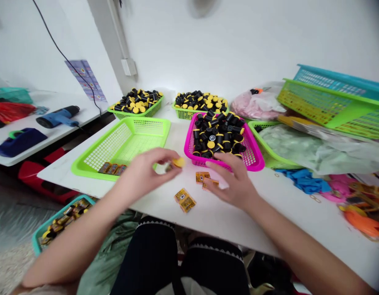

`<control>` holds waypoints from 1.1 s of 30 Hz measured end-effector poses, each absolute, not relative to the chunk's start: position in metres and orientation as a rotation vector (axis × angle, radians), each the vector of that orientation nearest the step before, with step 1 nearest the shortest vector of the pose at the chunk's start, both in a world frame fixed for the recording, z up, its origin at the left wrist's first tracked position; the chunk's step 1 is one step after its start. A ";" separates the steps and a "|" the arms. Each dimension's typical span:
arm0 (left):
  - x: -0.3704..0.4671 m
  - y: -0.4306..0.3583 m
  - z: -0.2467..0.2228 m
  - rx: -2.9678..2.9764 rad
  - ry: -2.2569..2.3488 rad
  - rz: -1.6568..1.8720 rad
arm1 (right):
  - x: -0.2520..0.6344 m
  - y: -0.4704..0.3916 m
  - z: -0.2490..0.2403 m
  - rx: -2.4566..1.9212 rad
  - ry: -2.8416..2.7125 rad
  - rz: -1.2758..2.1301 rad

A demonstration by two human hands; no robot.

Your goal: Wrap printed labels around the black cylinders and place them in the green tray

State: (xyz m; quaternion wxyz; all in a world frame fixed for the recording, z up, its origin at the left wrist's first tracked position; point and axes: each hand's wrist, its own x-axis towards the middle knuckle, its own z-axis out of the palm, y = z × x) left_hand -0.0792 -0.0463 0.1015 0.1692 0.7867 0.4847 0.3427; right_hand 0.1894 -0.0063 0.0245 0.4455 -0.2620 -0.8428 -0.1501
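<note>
My left hand (146,174) is closed, pinching a small yellow-topped cylinder (178,162) between thumb and fingers above the table; its lower part is blurred. My right hand (234,180) has its fingers apart and holds nothing I can see, in front of the pink basket (259,165). That basket is heaped with black cylinders with yellow ends (218,137). Below and beside the right fingers lie orange printed labels (202,177), partly covered by the hand. Another stack of orange labels (185,200) rests nearer the table edge.
To the left, a green basket (81,166) holds several labelled cylinders (112,168). Two more green baskets (152,108) of cylinders stand by the wall. Stacked baskets (333,106) and bags (318,147) crowd the right. A teal basket (37,241) sits below the table's left side.
</note>
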 end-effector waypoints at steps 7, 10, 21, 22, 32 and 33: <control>-0.151 0.038 0.113 2.063 1.919 0.232 | 0.221 0.088 0.049 -1.754 -2.225 0.007; -0.152 0.058 0.097 1.937 1.847 -0.024 | 0.208 0.102 0.052 -1.885 -2.508 0.124; -0.147 0.062 0.077 1.903 1.786 -0.146 | 0.179 0.112 0.054 -1.992 -2.654 0.325; -0.146 0.059 0.083 1.932 1.809 -0.125 | 0.181 0.112 0.055 -1.978 -2.626 0.336; -0.069 -0.093 0.011 3.018 1.261 0.357 | 0.220 0.044 0.058 -1.165 -1.668 0.570; -0.064 -0.106 -0.007 3.064 1.299 0.271 | 0.220 0.035 0.053 -1.072 -1.624 0.611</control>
